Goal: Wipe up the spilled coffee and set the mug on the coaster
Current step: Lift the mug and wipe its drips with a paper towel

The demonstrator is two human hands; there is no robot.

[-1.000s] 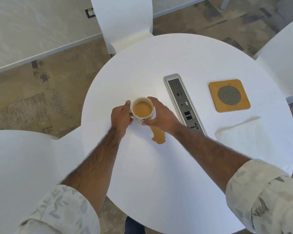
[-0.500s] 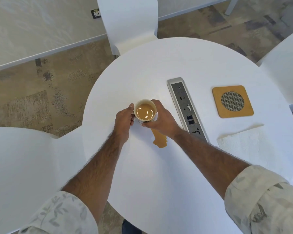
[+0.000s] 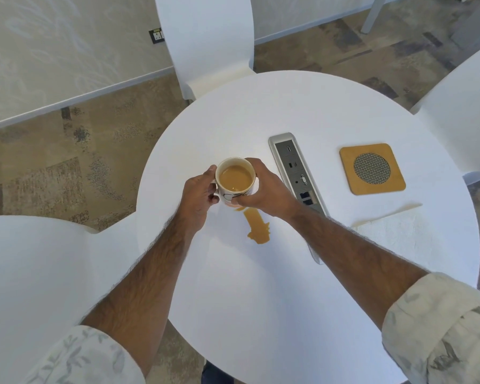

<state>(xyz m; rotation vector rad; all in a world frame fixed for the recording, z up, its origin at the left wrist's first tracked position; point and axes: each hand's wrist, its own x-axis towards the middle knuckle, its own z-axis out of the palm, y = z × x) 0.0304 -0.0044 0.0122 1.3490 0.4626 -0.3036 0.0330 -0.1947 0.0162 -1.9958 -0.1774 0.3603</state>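
Since a second ago the mug (image 3: 235, 180) is showing larger and looks to be coming up off the table (image 3: 247, 300), with more of the coffee spill (image 3: 257, 227) showing below it; both hands are keeping their grip. Nearest, two arms in rolled patterned sleeves (image 3: 438, 328) are reaching in over the table's near edge. Spill is lying just left of the power strip's (image 3: 297, 173) near end, a tan streak running toward the camera from under the mug. Left hand (image 3: 198, 194) is wrapping the mug's left side, fingers curled round it, thumb up at the rim. Right hand (image 3: 266, 192) is gripping the mug's right side, fingers curling across its front wall. Mug is sitting upright, nearly full, left of the strip's middle; cannot tell if its base is touching the table. White napkin (image 3: 399, 234) is lying right of the strip's near end. Coaster (image 3: 372, 168) is lying flat right of the strip's far half, well apart from the mug. Beyond the strip's far end a white chair (image 3: 205, 42) is standing at the table edge.
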